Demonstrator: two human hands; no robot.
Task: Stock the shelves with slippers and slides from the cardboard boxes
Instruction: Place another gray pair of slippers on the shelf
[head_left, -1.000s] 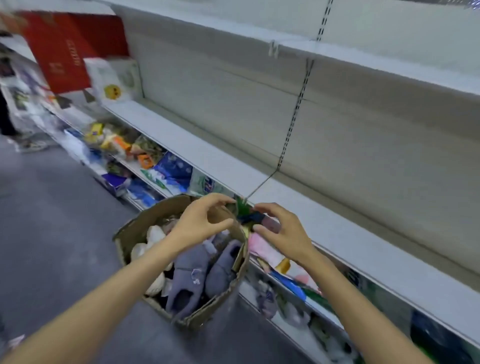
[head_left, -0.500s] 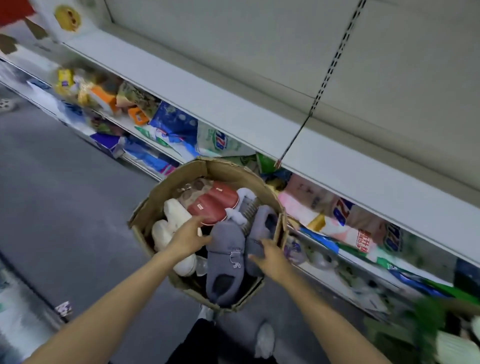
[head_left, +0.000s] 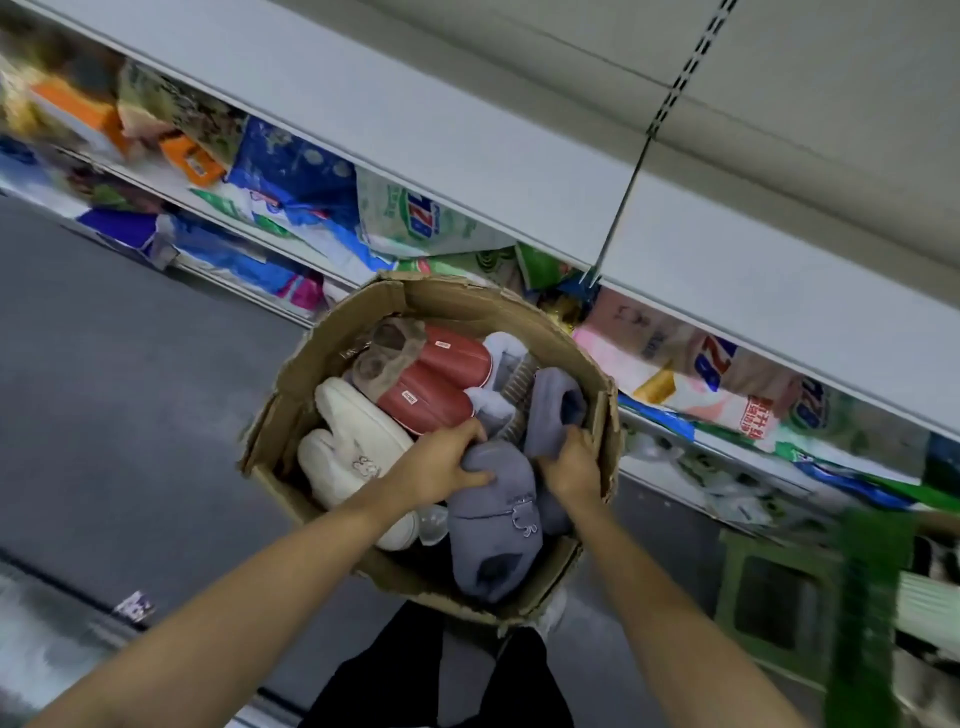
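A worn cardboard box (head_left: 550, 322) stands on the floor below me, filled with slippers. In it lie a grey plush slipper (head_left: 493, 525), a second grey one (head_left: 553, 410), a red pair (head_left: 441, 384) and a cream pair (head_left: 353, 447). My left hand (head_left: 441, 462) grips the toe end of the near grey slipper. My right hand (head_left: 571, 462) curls round the lower end of the second grey slipper at the box's right wall. A bare white shelf (head_left: 467, 145) runs above the box.
Below the white shelf, lower shelves hold bagged goods (head_left: 415, 218) in blue, green and pink. Grey floor (head_left: 130, 415) spreads to the left. A green stool or crate (head_left: 779, 597) stands at the right. My dark trousers (head_left: 431, 670) show under the box.
Both hands came down from the shelf edge into the box and closed on the two grey slippers. My view tilted downward toward the box.
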